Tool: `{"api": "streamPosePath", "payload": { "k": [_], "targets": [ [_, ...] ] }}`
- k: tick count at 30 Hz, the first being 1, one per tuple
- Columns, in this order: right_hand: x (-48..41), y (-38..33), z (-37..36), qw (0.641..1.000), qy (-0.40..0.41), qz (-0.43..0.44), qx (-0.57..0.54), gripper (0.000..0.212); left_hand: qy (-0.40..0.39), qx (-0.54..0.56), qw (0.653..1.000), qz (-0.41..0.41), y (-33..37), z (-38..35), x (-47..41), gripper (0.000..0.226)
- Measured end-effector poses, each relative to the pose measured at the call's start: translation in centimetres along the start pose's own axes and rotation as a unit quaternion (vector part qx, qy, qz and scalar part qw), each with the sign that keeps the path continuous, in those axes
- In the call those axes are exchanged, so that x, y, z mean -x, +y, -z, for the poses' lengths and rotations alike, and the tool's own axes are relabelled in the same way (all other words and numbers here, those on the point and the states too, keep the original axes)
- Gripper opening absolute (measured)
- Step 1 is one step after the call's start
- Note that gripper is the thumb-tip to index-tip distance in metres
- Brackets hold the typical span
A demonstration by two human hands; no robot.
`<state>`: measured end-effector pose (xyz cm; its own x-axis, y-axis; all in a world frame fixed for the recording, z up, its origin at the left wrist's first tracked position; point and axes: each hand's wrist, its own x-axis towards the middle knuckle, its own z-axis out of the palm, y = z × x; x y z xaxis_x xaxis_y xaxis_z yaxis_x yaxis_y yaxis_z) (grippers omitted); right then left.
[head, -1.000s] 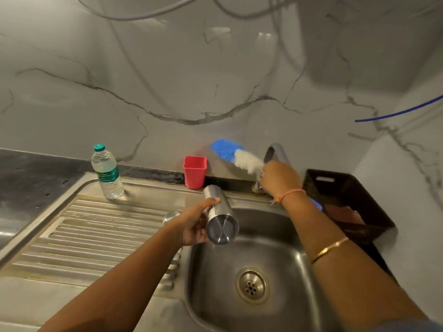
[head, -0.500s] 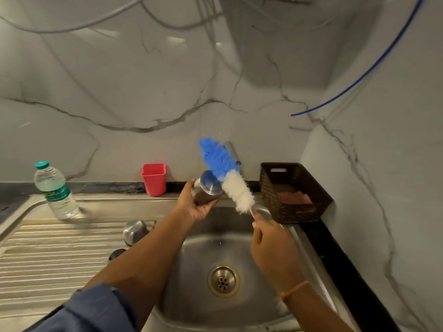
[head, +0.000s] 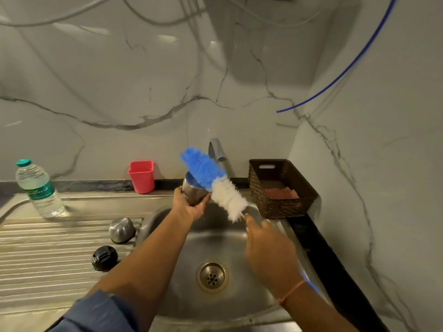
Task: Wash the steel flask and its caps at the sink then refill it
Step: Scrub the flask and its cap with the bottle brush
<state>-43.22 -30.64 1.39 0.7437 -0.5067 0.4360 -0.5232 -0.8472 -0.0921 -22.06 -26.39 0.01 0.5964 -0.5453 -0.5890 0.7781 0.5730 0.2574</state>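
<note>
Gripping a cylindrical steel flask (head: 191, 194), the left hand (head: 189, 208) sits beside the right hand (head: 267, 246), which clasps a blue-and-white bristle brush (head: 215, 184).

Place: a kitchen, at its wash-up corner.
Sink: a stainless steel basin (head: 223, 243) with a drain strainer (head: 212, 276); a ribbed drainboard (head: 48, 255) runs off at its 9 o'clock.
Tap: a grey spout (head: 215, 149) at the basin's 12 o'clock, against the wall.
Walls: glossy white marble-look slabs (head: 119, 92) with grey veins, meeting in a corner at 1 o'clock.
Counter: a dark strip (head: 335, 259) along the basin's 3 o'clock side.
Wash-up gear: a brown woven basket (head: 285, 207) holding scrub pads (head: 280, 194) at 2 o'clock; a red plastic cup (head: 142, 176) at 11 o'clock; a blue-and-white bottle brush (head: 215, 183) beside a steel flask (head: 191, 192) above the basin.
Drink: a plastic water bottle (head: 39, 190) at 10 o'clock.
</note>
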Motion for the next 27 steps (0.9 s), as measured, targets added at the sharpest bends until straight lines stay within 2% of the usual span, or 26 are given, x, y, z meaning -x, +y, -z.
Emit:
{"api": "streamPosePath", "payload": {
  "k": [1, 4, 7, 9, 12, 16, 18, 20, 22, 24, 27],
  "targets": [
    [0.5, -0.3, -0.1, 1.000, -0.006, 0.008, 0.000, 0.049, 0.001, 0.001, 1.000, -0.002, 0.1, 0.3, -0.2, 0.050],
    [0.0, -1.3, -0.6, 0.999, 0.015, 0.029, 0.019, 0.038, -0.005, -0.029, 0.999, 0.026, -0.5, 1.5, -0.1, 0.052],
    [-1.7, -1.1, -1.1, 1.000, 0.012, -0.006, 0.003, 0.039, -0.013, -0.030, 0.998, 0.057, -1.3, 2.0, 0.5, 0.059],
    [-1.8, -0.3, -1.2, 0.999, 0.022, -0.020, -0.014, 0.040, -0.010, -0.025, 0.998, 0.052, -1.3, 2.0, 0.8, 0.059],
    [-0.2, 0.5, -1.5, 0.999, 0.033, 0.007, -0.024, 0.048, 0.004, -0.006, 0.999, 0.043, -0.7, 2.6, 0.6, 0.059],
    [0.3, 0.4, -0.7, 0.998, 0.004, 0.009, -0.058, 0.039, 0.025, -0.007, 0.997, 0.069, -0.6, 4.6, 0.8, 0.068],
    [-0.9, 0.5, -0.9, 0.992, -0.018, -0.018, -0.123, 0.038, 0.019, -0.018, 0.996, 0.087, -0.9, 5.6, 1.3, 0.069],
    [-1.8, 0.2, -1.5, 0.974, -0.049, -0.063, -0.211, 0.031, 0.014, -0.028, 0.995, 0.091, -1.4, 6.5, 2.0, 0.064],
    [-2.0, -0.7, -2.5, 0.935, -0.100, -0.112, -0.320, 0.024, 0.007, -0.035, 0.995, 0.094, -2.0, 7.4, 2.8, 0.061],
    [-1.4, -2.1, -3.5, 0.881, -0.152, -0.144, -0.424, 0.035, 0.002, -0.041, 0.994, 0.106, -2.8, 8.0, 3.8, 0.063],
    [-0.8, -4.2, -4.2, 0.816, -0.166, -0.170, -0.527, 0.051, 0.003, -0.059, 0.992, 0.111, -3.6, 8.5, 5.5, 0.058]
  ]
}}
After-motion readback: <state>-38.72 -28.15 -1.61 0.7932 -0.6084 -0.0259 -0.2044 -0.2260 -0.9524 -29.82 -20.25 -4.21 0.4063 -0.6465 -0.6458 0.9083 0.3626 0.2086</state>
